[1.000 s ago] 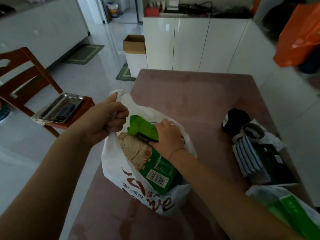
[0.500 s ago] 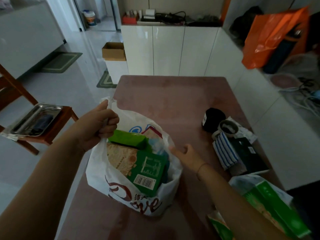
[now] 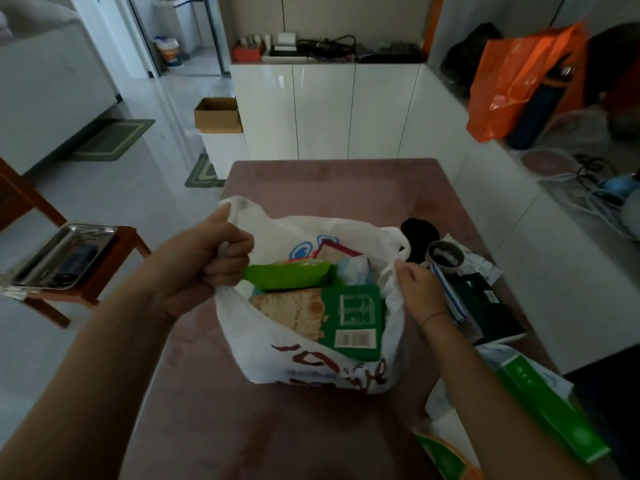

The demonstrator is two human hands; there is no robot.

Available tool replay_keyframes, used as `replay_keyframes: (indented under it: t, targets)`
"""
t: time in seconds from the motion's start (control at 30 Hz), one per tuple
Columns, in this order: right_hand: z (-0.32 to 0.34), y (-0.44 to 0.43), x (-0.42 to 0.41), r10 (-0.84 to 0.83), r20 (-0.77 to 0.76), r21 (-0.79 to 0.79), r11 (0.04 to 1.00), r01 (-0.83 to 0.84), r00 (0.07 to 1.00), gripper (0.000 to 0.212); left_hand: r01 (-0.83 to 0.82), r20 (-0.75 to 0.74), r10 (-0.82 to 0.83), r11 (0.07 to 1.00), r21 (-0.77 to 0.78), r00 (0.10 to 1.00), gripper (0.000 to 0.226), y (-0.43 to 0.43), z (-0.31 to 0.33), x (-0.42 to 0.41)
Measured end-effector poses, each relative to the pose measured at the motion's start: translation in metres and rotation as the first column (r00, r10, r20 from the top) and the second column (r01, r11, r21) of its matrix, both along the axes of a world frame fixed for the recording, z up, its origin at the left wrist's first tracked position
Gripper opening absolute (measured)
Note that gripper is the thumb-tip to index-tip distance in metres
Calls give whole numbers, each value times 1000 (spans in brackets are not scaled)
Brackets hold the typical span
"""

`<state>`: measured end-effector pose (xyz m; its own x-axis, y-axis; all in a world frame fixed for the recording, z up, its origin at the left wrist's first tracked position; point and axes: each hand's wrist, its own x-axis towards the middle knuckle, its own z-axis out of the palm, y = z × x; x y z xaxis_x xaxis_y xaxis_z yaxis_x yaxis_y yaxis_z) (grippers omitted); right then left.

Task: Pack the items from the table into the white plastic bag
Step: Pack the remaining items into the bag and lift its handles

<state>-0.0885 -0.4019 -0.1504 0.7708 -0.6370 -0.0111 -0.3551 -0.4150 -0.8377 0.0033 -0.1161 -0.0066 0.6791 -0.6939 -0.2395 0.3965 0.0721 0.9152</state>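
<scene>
The white plastic bag [image 3: 277, 348] with red lettering stands open in the middle of the pinkish table [image 3: 329, 181]. Inside it lie a green cracker box [image 3: 353, 323] and a light green packet [image 3: 291, 275], with other packs behind them. My left hand [image 3: 204, 261] is closed on the bag's left handle. My right hand [image 3: 419, 289] pinches the bag's right rim. On the table to the right lie a black sock ball [image 3: 420, 233], a rolled grey sock [image 3: 445, 256], a striped blue-and-white cloth [image 3: 450, 299] and a black package [image 3: 485, 306].
Green-and-white packets [image 3: 540, 410] lie at the table's near right corner. A wooden stool with a metal tray [image 3: 62, 254] stands left of the table. White cabinets [image 3: 325, 109] close off the far side, and an orange bag [image 3: 519, 81] sits on the right counter.
My right hand left the items inside the bag, swung out to the right, and now grips the bag's right rim. The left hand kept hold of the left handle.
</scene>
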Motion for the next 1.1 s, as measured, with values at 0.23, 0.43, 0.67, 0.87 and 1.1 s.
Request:
replay_keyframes:
  t: [0.23,0.43,0.67,0.87,1.1]
  targets:
    - [-8,-45,-41,-183,46,155,972,174,982,39,14,67,-16,999,31,998,52,-36,-27,-11]
    - [-38,-67,-114,-275,-116,103,952,287,954,25,23,109,-23,1000,3,994,36,-45,-36,-9]
    - [-70,-57,-190,-646,-355,-187,757,625,676,69,35,111,-39,999,36,993,35,-66,-49,-11]
    - [-88,-28,-227,-765,-501,-59,497,866,405,112,66,65,-67,998,14,996,36,-74,-59,-8]
    - [-109,-12,-236,-717,-511,203,437,876,475,90,117,23,-119,991,65,993,67,-81,-67,-8]
